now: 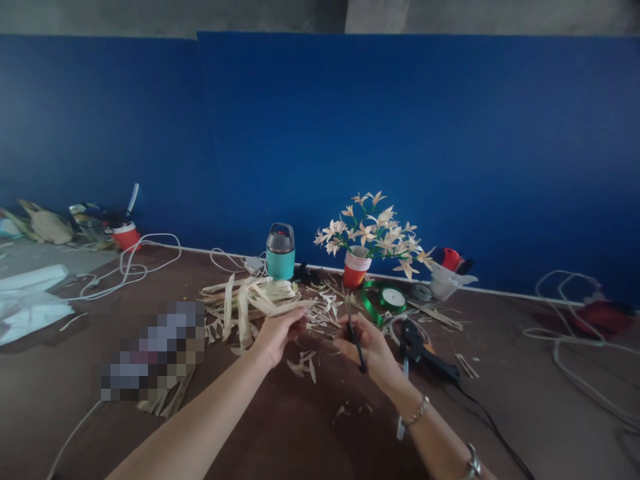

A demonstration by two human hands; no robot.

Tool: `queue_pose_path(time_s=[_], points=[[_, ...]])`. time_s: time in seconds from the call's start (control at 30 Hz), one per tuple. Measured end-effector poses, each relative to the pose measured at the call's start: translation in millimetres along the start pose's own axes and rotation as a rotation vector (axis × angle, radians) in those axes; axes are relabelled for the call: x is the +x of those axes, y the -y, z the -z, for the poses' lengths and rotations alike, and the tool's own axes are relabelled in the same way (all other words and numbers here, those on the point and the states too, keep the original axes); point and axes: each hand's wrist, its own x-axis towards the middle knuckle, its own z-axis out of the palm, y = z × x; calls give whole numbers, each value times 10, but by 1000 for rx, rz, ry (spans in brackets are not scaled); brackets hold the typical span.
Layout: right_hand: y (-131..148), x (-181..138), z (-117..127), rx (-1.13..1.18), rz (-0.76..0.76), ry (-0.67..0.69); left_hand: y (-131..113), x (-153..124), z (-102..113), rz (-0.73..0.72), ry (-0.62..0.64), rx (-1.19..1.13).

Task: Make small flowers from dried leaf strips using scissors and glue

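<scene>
My left hand (pixel 280 333) is closed, its fingertips on a pale corn husk strip (pixel 293 307) at the edge of a heap of dried husks (pixel 245 300). Part of its grip is hidden behind the hand. My right hand (pixel 370 350) is wrapped around dark-handled scissors (pixel 357 343), their thin tip pointing away from me. Cut husk petals (pixel 327 307) lie just beyond and between both hands, with more scraps (pixel 303 367) nearer to me. Behind them, a red paper cup (pixel 356 270) holds cream flowers (pixel 380 230) on green stems.
A teal lidded container (pixel 281 253) stands behind the husks. Green ribbon (pixel 371 303) and a white-centred spool (pixel 393 299) lie near the cup. Right of my right hand is a black glue gun (pixel 425 353) with its cord. White cables (pixel 133 270) run at left; a blue partition (pixel 400 133) stands behind.
</scene>
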Motion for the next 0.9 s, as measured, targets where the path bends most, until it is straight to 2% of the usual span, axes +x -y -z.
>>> queue_pose_path(time_s=[0.1,0.23,0.4,0.5,0.6,0.77,0.9], points=[[-34,0,-151,46,58,-132,92,-100,-93,-81,33,88],[-57,-2,-249,115,22,-233,152,-212,-164,-93,127,174],[-42,8,-190,255,-56,-241,100,-222,-119,-153,197,366],[-33,15,-150,295,-75,-235,79,-187,-73,-132,199,430],[-13,17,-133,335,-105,-228,75,-155,-39,-107,258,444],[11,21,-115,307,-131,-266,49,-117,4,-95,352,421],[30,37,3,209,-122,-199,-32,-55,64,-135,294,425]])
